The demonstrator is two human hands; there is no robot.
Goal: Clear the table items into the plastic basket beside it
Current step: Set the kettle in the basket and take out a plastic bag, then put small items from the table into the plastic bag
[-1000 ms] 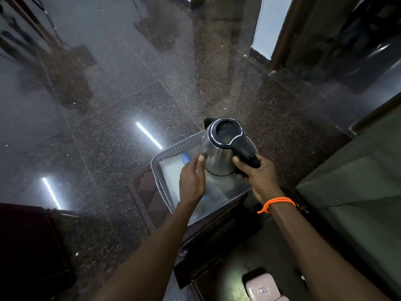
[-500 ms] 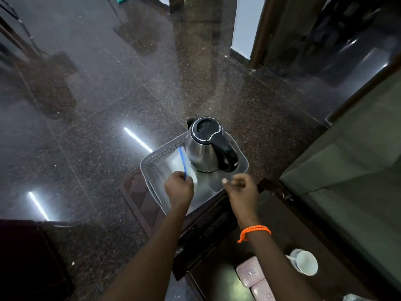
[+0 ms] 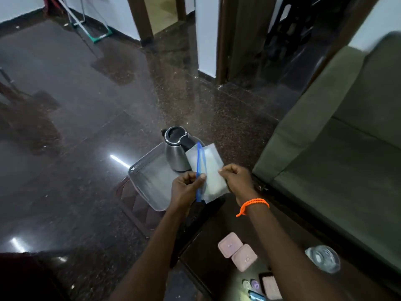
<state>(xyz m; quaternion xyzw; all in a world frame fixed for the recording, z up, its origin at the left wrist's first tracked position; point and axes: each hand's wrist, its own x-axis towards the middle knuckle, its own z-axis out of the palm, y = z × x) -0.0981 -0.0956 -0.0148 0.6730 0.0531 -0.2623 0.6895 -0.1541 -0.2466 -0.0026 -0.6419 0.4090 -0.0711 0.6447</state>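
A steel kettle with a black lid and handle stands in the far part of the grey plastic basket. Just above the basket's near right side I hold a clear plastic pouch with a blue zip strip. My left hand pinches its left edge at the blue strip. My right hand, with an orange wrist cord, grips its right edge. On the dark table lie two pink lidded boxes, a clear plastic bottle and several small items.
The basket rests on a low dark wooden stool on the glossy granite floor. A green sofa stands close on the right. Door frames and a mop are at the far wall.
Both hands let go of the kettle, which now stands in the basket. The left hand lifted the pouch out of the basket and the right hand joined it on the pouch.
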